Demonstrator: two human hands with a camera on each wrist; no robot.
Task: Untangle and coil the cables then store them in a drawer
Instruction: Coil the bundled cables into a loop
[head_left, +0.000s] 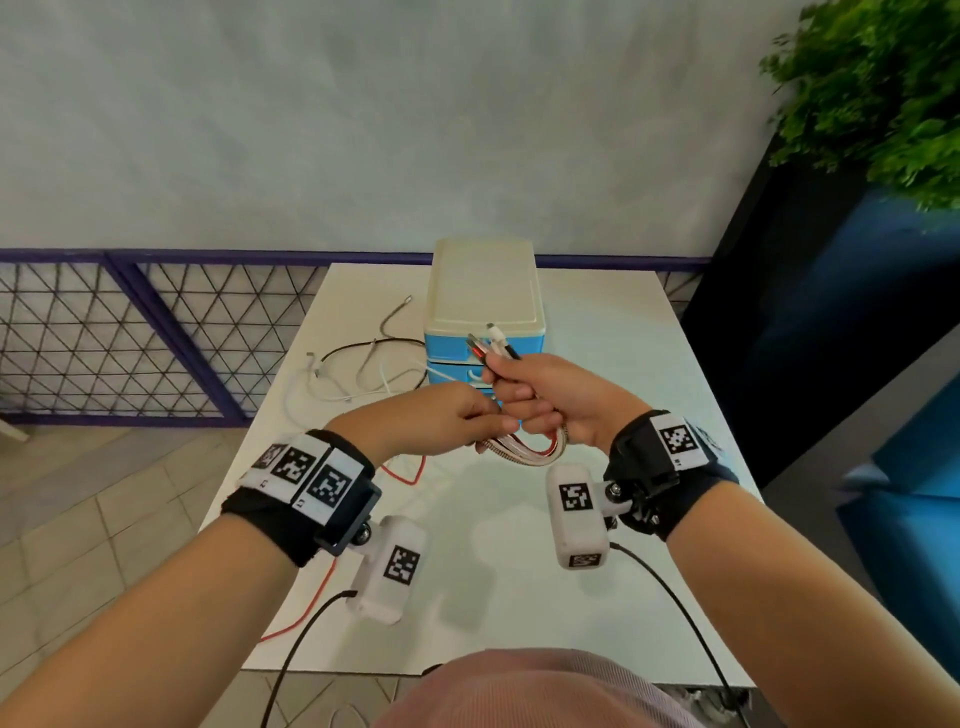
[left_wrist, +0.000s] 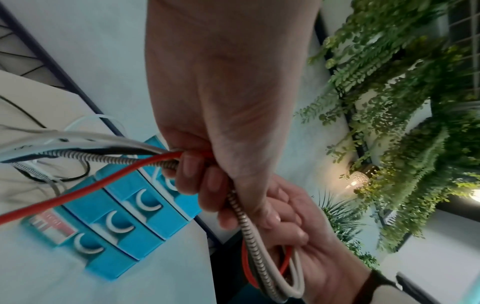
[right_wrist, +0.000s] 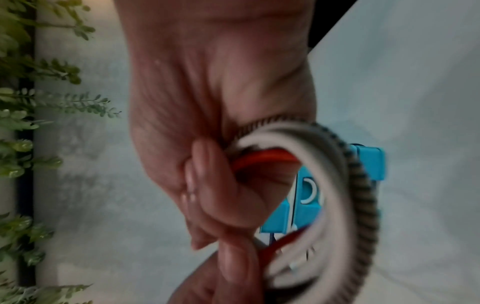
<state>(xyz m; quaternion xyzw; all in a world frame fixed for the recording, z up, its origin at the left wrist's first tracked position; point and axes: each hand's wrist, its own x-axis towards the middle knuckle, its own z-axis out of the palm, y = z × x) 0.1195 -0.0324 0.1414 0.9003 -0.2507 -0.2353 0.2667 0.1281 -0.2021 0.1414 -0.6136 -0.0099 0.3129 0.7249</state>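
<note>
My right hand (head_left: 540, 395) grips a bundle of cables (head_left: 524, 449), red, white, black and braided, with the plugs (head_left: 491, 348) sticking up out of the fist and a loop hanging below. My left hand (head_left: 457, 421) grips the same strands just left of it; the strands (left_wrist: 109, 158) run out from its fingers toward the table. In the right wrist view the cable loop (right_wrist: 345, 197) curves round beside my curled fingers (right_wrist: 207, 185). A small drawer unit (head_left: 483, 306) with a cream top and blue drawers stands on the white table (head_left: 623, 364) behind my hands.
Loose cable tails, white (head_left: 332, 387), black (head_left: 363, 348) and braided (head_left: 389, 317), lie on the table left of the drawer unit. A red cable (head_left: 317, 597) trails off the table's left front edge. A wire fence (head_left: 130, 338) stands at the left, plants (head_left: 883, 93) at the right.
</note>
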